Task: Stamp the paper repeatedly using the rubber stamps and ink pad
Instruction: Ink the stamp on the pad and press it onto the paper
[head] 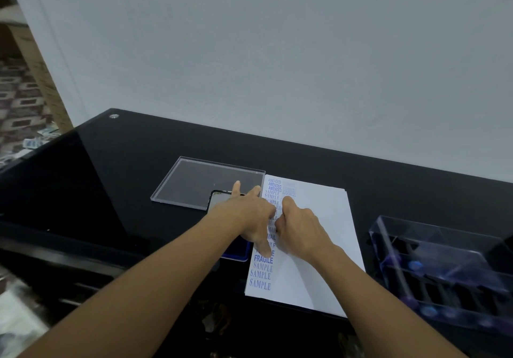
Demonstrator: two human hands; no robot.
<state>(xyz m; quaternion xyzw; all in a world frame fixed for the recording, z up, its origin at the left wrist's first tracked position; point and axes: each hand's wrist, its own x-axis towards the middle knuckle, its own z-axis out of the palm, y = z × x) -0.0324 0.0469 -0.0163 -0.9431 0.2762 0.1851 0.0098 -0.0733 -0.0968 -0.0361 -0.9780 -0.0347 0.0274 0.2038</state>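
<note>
On the black table, two hands meet over the paper.

Clear lid (194,181) lies far left; left hand (249,216), fingers spread, covers the blue ink pad (237,252). Right hand (301,228) is curled on the paper (319,260); any stamp is hidden. Stamp box (444,268) waits right.

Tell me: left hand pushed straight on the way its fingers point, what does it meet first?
Probably the clear plastic lid. The left hand points away and slightly left, its fingertips already at the lid's near edge beside the paper. Whether they touch it is unclear.
</note>
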